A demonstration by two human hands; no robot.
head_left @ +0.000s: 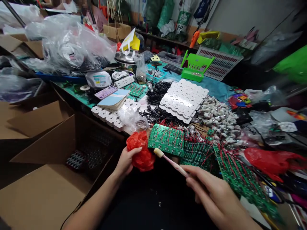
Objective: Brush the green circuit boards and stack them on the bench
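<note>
My left hand [126, 161] grips a crumpled red plastic bag [141, 150] at the near edge of the workbench. My right hand [213, 195] is closed on the handle of a pink toothbrush [170, 161]. The brush head points left and up, toward the bag and the corner of a green circuit board panel [166, 139]. More green boards with red wires [230, 169] lie in a row to the right of that panel.
White perforated sheets [184, 99], black wires [157, 92], white small parts [218, 118] and a clear plastic bag [131, 118] crowd the bench. Open cardboard boxes [48, 179] stand at the left. A green plastic frame [195, 65], a power strip [124, 81] and another red bag [273, 159] lie around.
</note>
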